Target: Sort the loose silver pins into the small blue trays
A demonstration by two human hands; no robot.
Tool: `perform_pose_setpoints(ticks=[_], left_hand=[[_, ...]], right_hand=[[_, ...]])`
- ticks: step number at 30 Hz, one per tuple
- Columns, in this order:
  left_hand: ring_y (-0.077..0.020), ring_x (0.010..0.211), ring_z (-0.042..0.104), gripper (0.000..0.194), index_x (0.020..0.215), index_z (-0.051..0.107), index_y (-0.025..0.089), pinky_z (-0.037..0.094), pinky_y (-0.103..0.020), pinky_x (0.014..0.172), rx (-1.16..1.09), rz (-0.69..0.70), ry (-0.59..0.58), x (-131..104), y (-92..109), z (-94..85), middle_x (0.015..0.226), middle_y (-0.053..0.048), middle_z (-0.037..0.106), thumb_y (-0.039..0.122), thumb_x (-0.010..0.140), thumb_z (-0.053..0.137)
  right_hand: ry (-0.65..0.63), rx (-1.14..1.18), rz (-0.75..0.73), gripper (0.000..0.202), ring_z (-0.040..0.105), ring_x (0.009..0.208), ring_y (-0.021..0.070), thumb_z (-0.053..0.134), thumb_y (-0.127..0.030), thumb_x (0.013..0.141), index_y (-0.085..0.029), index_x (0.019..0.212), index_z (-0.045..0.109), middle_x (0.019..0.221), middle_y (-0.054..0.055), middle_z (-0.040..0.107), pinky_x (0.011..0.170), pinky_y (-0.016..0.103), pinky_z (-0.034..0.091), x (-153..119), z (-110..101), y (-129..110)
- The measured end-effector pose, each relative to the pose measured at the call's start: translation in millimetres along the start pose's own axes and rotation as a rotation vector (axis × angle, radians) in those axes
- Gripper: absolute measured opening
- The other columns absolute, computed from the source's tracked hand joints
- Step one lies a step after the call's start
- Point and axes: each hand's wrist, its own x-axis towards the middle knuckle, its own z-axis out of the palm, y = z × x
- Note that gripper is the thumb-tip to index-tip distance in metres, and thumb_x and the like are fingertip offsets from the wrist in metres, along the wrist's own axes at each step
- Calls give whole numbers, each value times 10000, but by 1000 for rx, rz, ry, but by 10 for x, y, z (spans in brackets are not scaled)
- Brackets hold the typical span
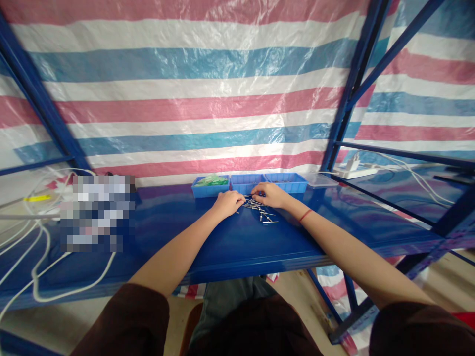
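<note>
Several thin metal pieces like rivets (256,205) lie in a loose pile on the blue table (237,244). At the pile's left edge is my left hand (229,203), fingers closed together, with whatever they hold too small to make out. My right hand (269,194) reaches over the pile's back right side with its fingers bent and pressed together; their tips are too small to read clearly. Just behind the hands stand three blue bins in a row: the left bin (211,192) holds green packets, the middle bin (245,184) and the right bin (293,188) have contents hard to see.
White cables (46,247) run over the table's left side beside a blurred, pixelated area. A clear lid (321,181) lies right of the bins. Blue metal posts (343,106) flank the striped sheet (208,109) behind. A power strip (358,172) sits at the back right.
</note>
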Motion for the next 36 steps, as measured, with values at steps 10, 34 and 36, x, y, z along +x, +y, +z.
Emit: perform_pose_setpoints(ticks=[10,34,36], left_hand=[[-193,902,601,213,913,684,253,435,-268,776,29,43,3,12,-48,29,964,-34,672,234,805,501],[-151,747,633,205,842,648,185,473,-244,730,-515,-70,408,64,71,-8,851,-16,691,344,810,522],[-150,729,632,203,837,646,183,470,-241,706,-518,-67,412,72,64,-8,846,-18,689,345,807,527]], right_hand=[[-82,-20,-5,191,577,775,191,502,-156,773,-146,783,692,814,93,648,760,307,424,14,145,5],[99,590,179,278,566,701,154,521,-406,793,-137,827,581,762,57,642,696,303,439,58,102,-51],[98,600,182,292,568,705,157,520,-415,791,-132,834,579,761,61,638,700,303,437,60,111,-55]])
